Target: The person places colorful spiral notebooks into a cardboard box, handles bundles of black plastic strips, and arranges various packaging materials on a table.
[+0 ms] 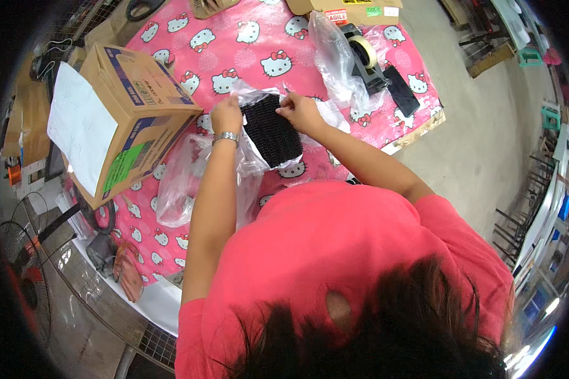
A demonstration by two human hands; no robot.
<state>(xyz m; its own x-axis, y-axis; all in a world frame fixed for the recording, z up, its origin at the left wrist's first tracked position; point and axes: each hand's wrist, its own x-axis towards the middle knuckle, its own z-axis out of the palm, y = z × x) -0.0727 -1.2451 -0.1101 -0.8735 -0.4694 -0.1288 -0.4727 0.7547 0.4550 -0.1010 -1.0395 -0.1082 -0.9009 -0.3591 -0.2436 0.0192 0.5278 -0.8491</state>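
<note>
A black, ribbed, fabric-like piece (271,134) lies on a white sheet (292,171) that shows around its edges. My left hand (226,115), with a metal-band watch on the wrist, is closed at the upper left corner of the white sheet, its fingertips partly hidden. At the upper right edge of the black piece, my right hand (302,113) is closed in a pinch. The thumb touches the black piece, but exactly what is between the fingers is too small to make out. Crumpled clear plastic (182,180) spreads below and left of the sheet.
A tall cardboard box (148,120) with a white paper on it stands left of my left hand. A tape dispenser (370,76), clear plastic bag (332,60) and black phone (401,91) lie at the right on the pink patterned tablecloth (202,63). A fan (25,271) stands at far left.
</note>
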